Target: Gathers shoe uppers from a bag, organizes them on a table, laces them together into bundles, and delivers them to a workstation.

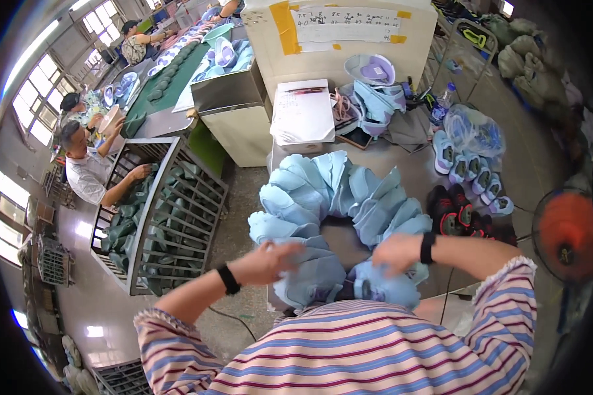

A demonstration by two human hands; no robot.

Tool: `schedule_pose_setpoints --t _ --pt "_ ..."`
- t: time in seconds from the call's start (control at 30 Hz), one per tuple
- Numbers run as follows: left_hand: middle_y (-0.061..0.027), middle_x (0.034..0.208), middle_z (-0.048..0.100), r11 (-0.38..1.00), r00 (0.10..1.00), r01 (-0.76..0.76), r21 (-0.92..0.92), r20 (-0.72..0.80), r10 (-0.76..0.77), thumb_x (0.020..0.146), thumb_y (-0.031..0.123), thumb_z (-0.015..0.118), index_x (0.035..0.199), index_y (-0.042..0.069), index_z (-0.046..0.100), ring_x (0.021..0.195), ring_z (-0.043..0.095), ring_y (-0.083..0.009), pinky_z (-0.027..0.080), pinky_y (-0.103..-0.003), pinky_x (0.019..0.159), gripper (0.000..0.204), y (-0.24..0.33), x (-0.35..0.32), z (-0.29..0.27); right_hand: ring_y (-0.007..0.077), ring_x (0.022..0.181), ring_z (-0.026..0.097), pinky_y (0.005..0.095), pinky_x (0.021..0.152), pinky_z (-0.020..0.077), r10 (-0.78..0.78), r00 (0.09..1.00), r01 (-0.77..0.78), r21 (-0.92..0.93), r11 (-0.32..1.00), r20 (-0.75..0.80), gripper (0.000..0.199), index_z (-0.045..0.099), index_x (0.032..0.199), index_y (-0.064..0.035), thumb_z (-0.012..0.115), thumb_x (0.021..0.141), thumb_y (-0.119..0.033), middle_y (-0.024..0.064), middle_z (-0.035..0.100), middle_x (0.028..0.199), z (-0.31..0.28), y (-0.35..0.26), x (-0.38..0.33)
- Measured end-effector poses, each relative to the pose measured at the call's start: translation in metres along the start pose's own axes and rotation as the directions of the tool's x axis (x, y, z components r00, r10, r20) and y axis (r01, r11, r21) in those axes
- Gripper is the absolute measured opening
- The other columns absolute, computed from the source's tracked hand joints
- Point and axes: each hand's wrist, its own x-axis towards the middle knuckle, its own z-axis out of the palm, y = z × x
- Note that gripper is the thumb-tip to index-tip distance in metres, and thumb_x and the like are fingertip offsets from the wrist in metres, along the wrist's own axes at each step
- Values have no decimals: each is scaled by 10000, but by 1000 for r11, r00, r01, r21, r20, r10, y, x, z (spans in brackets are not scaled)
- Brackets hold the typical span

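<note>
Light-blue shoe uppers [303, 181] lie overlapped in a ring on the worktable, their edges fanned outward. My left hand [270, 260] is over the left side of the ring, its fingers smeared by motion. Over the right side is my right hand [398, 254], pointing down and also blurred. Whether either hand grips an upper cannot be made out. Close to my body, below my right hand, a light-blue upper with purple parts [379, 288] closes the near side of the ring. Both wrists wear black bands.
Behind the ring stand a white paper stack [303, 112] and more uppers [375, 99]. Finished sneakers [443, 155] and black-red shoes [447, 209] line the right side, near an orange fan [565, 227]. A person leans over a metal cage cart [178, 230] of dark green shoe lasts.
</note>
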Motion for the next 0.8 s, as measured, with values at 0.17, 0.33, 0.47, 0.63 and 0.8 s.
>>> schedule_pose_setpoints --t 0.17,0.33,0.47,0.63,0.8 --pt "-49 1287 391 923 827 54 382 -536 173 706 164 615 1092 120 552 1242 319 -250 348 -463 898 393 -40 138 -79 262 833 603 387 668 479 125 830 -206 -90 974 -544 229 642 789 -92 566 742 -303 110 635 858 -107 48 61" --pt "-16 1190 470 847 902 255 467 -431 -34 697 183 597 1048 183 573 1205 359 -217 355 -414 870 352 -71 207 -43 212 1025 514 353 850 405 102 816 -359 -361 861 -569 465 571 1095 -108 628 704 -353 46 555 1133 -73 51 99" --pt "-10 1068 503 752 767 430 499 -642 -12 689 156 574 890 165 608 1076 434 -198 342 -406 865 204 -94 168 -63 181 1003 497 352 811 392 56 718 -312 -249 917 -694 349 568 978 -109 644 693 -295 23 532 1023 -60 52 60" --pt "-6 893 531 784 777 493 377 -597 -201 758 181 492 731 158 633 966 473 -182 316 -451 899 145 -117 86 -73 242 1007 468 415 840 334 306 601 -570 -127 812 -739 365 623 897 -126 644 682 -419 15 610 897 -52 70 -21" --pt "-11 899 579 628 786 532 567 -607 -118 759 185 491 733 144 638 1080 450 -220 234 -502 985 155 -86 103 -64 241 932 512 333 853 371 -89 781 -426 -631 648 -618 175 651 646 -126 605 723 -276 42 604 684 -42 49 -5"
